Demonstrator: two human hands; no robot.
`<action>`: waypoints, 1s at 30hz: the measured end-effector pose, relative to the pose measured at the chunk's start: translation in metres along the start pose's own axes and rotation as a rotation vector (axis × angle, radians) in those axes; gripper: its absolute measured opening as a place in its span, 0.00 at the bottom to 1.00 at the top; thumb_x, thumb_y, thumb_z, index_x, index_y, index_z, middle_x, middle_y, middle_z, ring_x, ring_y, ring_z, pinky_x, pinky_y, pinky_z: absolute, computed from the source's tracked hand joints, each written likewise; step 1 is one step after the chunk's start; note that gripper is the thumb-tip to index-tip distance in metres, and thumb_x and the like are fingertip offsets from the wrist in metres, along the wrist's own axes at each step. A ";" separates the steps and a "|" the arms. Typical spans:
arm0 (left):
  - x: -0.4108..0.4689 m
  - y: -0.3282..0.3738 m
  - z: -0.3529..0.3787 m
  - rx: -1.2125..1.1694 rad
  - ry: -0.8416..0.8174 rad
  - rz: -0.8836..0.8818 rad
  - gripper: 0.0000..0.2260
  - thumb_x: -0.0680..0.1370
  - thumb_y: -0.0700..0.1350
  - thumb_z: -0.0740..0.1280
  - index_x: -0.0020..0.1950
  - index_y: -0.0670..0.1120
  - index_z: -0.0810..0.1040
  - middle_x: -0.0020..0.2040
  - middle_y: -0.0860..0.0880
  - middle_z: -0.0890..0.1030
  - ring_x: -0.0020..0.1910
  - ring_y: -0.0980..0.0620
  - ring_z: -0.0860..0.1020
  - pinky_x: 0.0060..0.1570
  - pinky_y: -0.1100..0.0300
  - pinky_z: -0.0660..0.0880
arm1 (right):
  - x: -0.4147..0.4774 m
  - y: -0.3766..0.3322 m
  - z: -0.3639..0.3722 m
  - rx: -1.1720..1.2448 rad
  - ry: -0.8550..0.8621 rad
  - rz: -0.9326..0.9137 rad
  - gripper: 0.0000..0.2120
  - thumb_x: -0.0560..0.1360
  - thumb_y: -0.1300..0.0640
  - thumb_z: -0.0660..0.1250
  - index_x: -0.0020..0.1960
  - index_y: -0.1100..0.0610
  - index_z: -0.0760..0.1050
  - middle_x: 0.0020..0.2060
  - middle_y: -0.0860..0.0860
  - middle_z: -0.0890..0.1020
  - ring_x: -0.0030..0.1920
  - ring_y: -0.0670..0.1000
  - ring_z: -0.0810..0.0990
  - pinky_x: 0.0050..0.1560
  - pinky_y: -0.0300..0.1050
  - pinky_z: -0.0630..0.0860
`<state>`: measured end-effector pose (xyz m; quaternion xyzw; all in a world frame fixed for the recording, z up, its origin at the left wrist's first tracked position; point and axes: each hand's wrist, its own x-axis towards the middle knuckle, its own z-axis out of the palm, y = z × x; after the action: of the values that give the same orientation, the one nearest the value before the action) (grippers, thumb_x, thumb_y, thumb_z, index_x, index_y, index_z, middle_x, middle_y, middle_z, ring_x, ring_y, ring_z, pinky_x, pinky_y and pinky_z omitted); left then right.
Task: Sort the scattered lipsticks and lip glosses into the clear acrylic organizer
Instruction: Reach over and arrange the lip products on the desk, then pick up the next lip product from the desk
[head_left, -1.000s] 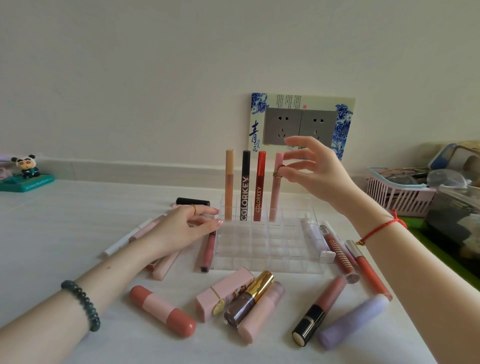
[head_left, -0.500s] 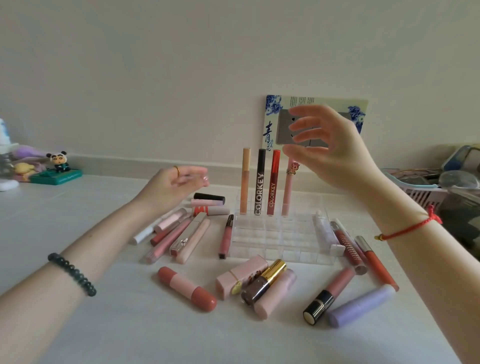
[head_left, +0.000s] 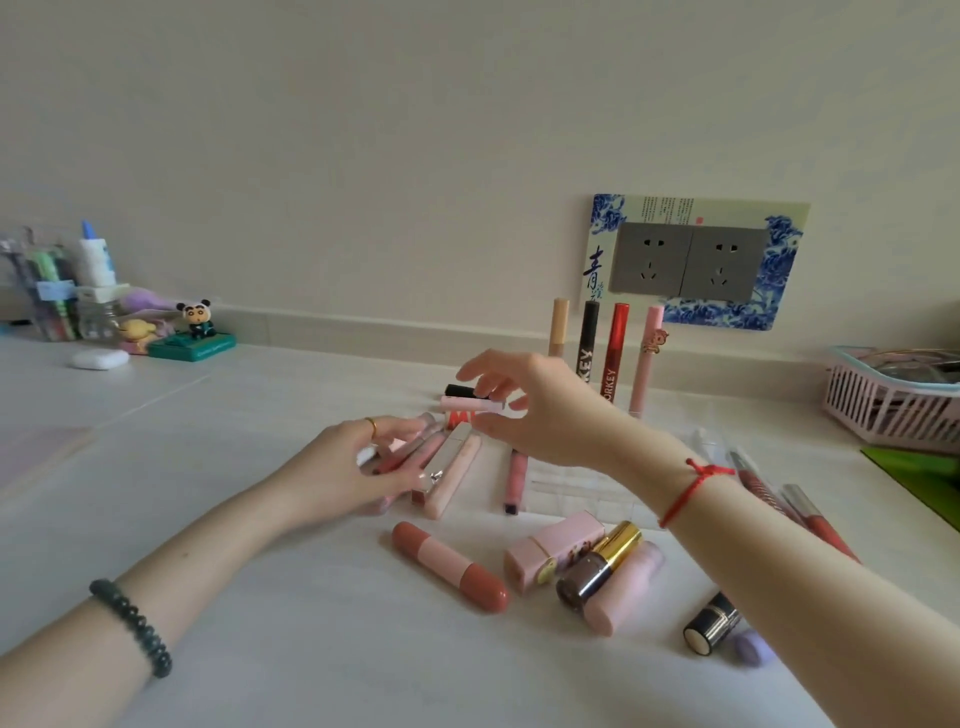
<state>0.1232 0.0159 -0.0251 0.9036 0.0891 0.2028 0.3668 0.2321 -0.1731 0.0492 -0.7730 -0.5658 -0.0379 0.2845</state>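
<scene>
Reaching leftward, the open right hand (head_left: 540, 410) brackets the pale pink tube (head_left: 462, 404), which lies crosswise; the left hand (head_left: 343, 467) rests on nearer tubes (head_left: 434, 449), its grip I cannot tell.

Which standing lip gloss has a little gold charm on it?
The pink lip gloss, rightmost in the row. The beige lip gloss, black lip gloss and red lip gloss have none.

organizer (head_left: 571, 488) mid-surface (head_left: 260, 597) | four upright tubes (head_left: 615, 358) in its 12 o'clock row | loose tubes (head_left: 457, 467) lying at its 9 o'clock | lipsticks (head_left: 550, 558) at 6 | glosses (head_left: 763, 488) at 3 | basket (head_left: 883, 410) beyond, 2 o'clock | figurine (head_left: 195, 322) far at 10 | socket plate (head_left: 685, 262) on wall behind, 12
</scene>
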 end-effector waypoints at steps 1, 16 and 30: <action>-0.002 -0.001 0.003 0.007 -0.008 0.009 0.19 0.67 0.49 0.75 0.51 0.66 0.73 0.54 0.67 0.75 0.53 0.72 0.72 0.43 0.79 0.69 | 0.007 0.002 0.007 -0.029 -0.036 0.026 0.19 0.74 0.59 0.66 0.63 0.54 0.70 0.55 0.52 0.78 0.55 0.51 0.77 0.55 0.41 0.73; -0.002 -0.003 0.006 0.173 -0.130 0.171 0.33 0.65 0.53 0.76 0.67 0.62 0.66 0.74 0.60 0.58 0.71 0.66 0.57 0.69 0.64 0.59 | 0.058 0.026 0.052 -0.324 -0.248 0.267 0.13 0.75 0.61 0.59 0.58 0.59 0.73 0.53 0.56 0.79 0.54 0.57 0.76 0.50 0.46 0.73; -0.003 -0.001 0.007 0.263 -0.099 0.218 0.31 0.67 0.54 0.74 0.67 0.54 0.69 0.73 0.57 0.62 0.68 0.70 0.55 0.63 0.79 0.52 | 0.064 0.028 0.059 -0.262 -0.246 0.349 0.13 0.75 0.57 0.61 0.58 0.60 0.73 0.55 0.56 0.77 0.54 0.56 0.76 0.44 0.41 0.69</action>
<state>0.1235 0.0112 -0.0312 0.9569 -0.0019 0.1834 0.2251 0.2645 -0.0956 0.0135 -0.8881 -0.4442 0.0332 0.1134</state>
